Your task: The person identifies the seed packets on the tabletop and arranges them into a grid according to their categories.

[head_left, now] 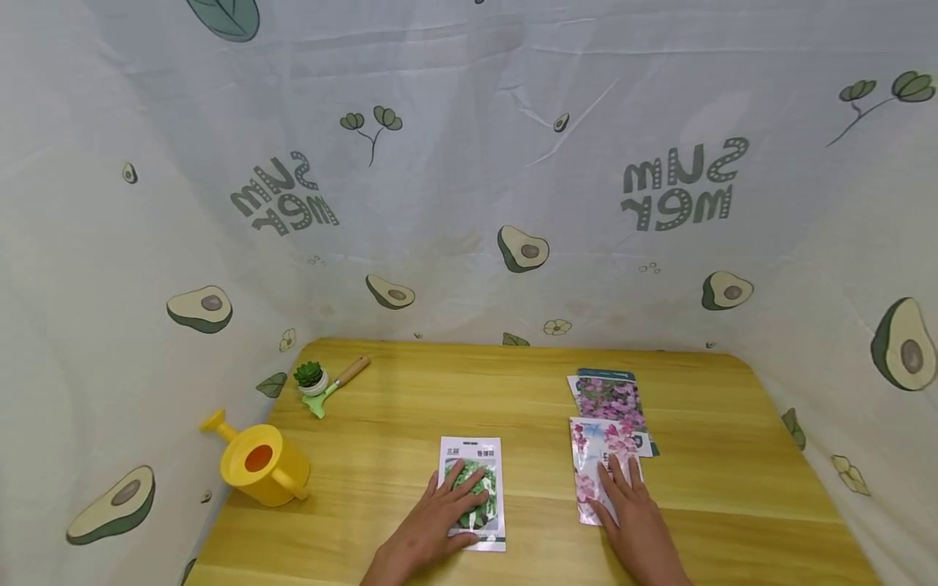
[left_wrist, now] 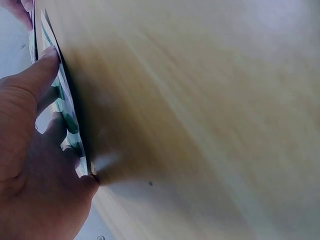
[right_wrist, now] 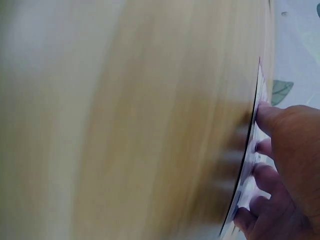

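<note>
My left hand [head_left: 437, 519] rests with fingers spread on a white packet [head_left: 493, 464] printed with green leaves, which looks like a seed packet, in the middle of the table. To the right, my right hand [head_left: 636, 525] lies flat on a pink-flowered packet [head_left: 592, 456], fingers touching its lower part. That packet overlaps a small pile of other packets, topped by one with purple flowers [head_left: 610, 399]. In the left wrist view the leaf packet [left_wrist: 69, 112] shows edge-on under the fingertips. The right wrist view shows the pink packet [right_wrist: 246, 170] likewise beneath the fingers.
A yellow watering can [head_left: 289, 464] stands at the left of the wooden table [head_left: 454, 382]. Behind it are a small potted succulent [head_left: 311, 376] and a green-headed tool with a wooden handle [head_left: 352, 371]. An avocado-print curtain [head_left: 469, 179] surrounds the table's back and sides.
</note>
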`<state>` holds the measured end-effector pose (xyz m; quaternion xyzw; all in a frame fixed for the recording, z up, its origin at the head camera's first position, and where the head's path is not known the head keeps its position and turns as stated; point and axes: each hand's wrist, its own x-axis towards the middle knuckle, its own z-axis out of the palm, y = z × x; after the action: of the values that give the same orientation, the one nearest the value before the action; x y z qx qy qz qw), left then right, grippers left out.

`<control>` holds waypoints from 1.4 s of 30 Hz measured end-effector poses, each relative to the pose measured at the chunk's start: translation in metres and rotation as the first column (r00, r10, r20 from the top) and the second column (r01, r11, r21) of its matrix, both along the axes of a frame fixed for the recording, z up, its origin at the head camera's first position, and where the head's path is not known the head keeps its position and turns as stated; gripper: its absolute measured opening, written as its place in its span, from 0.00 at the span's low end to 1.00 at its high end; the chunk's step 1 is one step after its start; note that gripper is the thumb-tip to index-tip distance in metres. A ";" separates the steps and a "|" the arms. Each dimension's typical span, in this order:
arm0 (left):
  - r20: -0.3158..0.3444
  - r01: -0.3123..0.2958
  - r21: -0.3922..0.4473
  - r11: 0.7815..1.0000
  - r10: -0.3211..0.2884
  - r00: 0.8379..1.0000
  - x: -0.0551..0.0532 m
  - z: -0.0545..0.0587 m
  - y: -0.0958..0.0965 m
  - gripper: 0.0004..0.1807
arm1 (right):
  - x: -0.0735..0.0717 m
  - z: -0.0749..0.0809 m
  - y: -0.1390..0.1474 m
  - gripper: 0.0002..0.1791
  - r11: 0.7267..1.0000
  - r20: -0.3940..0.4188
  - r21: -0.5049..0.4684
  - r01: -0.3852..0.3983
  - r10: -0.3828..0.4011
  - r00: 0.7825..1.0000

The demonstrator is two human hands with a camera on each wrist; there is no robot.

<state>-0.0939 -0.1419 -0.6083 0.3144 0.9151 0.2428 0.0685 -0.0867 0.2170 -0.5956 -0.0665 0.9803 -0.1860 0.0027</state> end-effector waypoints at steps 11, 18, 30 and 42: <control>0.046 -0.003 -0.005 1.000 0.003 0.999 0.003 0.013 0.002 0.34 | 0.003 0.001 -0.006 0.36 1.000 -0.021 0.008 -0.014 0.014 1.000; 0.024 0.004 -0.018 1.000 -0.003 1.000 0.005 0.019 0.003 0.33 | 0.007 0.002 -0.009 0.35 1.000 -0.057 0.003 -0.031 0.031 0.998; 0.046 0.005 -0.010 1.000 -0.005 0.999 0.006 0.020 0.003 0.33 | 0.009 0.005 -0.015 0.34 0.999 -0.044 0.012 -0.031 0.031 0.999; 0.052 0.012 -0.006 1.000 -0.011 0.999 0.004 0.018 0.003 0.34 | 0.012 0.002 -0.020 0.32 0.999 -0.111 0.009 -0.032 0.033 0.993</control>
<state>-0.0902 -0.1391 -0.5902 0.3131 0.9120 0.2475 0.0945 -0.0743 0.1969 -0.5932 -0.0925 0.9784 -0.1786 -0.0485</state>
